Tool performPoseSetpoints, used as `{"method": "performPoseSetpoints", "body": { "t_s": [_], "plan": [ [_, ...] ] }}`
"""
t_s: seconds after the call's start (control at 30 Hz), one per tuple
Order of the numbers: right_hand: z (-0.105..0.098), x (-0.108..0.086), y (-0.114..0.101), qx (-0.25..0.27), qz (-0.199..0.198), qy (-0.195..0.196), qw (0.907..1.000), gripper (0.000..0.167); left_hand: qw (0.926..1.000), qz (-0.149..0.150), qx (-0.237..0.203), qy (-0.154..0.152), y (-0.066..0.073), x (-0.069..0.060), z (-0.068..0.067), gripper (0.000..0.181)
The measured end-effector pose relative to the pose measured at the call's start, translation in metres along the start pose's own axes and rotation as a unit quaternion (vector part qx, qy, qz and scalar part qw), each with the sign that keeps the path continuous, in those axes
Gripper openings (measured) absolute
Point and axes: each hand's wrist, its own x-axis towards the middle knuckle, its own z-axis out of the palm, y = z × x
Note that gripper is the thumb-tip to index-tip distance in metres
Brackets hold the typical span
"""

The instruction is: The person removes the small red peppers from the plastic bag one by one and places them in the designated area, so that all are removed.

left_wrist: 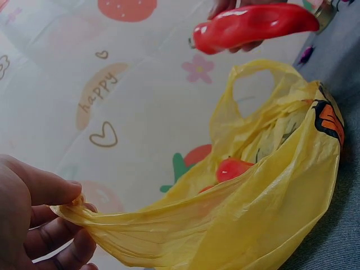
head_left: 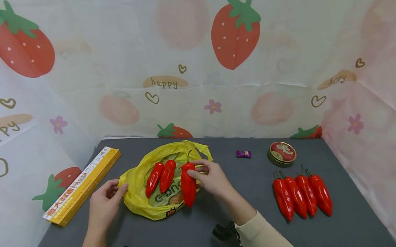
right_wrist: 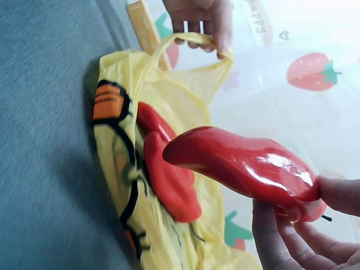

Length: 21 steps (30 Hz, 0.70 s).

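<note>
A yellow plastic bag lies with its mouth spread, and two red chili peppers rest inside it. At its left edge my left hand pinches the plastic between thumb and fingers; the left wrist view shows the bag edge pulled taut. Over the bag's right side my right hand grips another red chili pepper near its stem end. In the right wrist view this glossy pepper hangs above the bag, its tip toward the two inside.
Several red peppers lie in a row on the dark table at right. Behind them stands a round tin, with a small purple packet to its left. A long yellow pasta box lies along the left side.
</note>
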Motion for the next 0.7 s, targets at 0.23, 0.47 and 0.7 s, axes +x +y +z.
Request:
{"method": "performPoseSetpoints", "body": {
  "t_s": [0.23, 0.47, 0.7],
  "plan": [
    [-0.022, -0.013, 0.005, -0.004, 0.010, 0.029, 0.9995, 0.047, 0.9999, 0.003, -0.011, -0.004, -0.003, 0.000, 0.000, 0.043],
    [-0.043, -0.026, 0.010, 0.005, 0.020, 0.057, 0.9982, 0.041, 0.9999, 0.002, -0.012, -0.007, -0.002, 0.001, 0.001, 0.045],
    [-0.059, -0.037, 0.013, -0.008, 0.025, 0.080, 0.9965, 0.041, 0.9999, 0.003, -0.014, -0.002, 0.001, -0.001, 0.000, 0.041]
  ]
}}
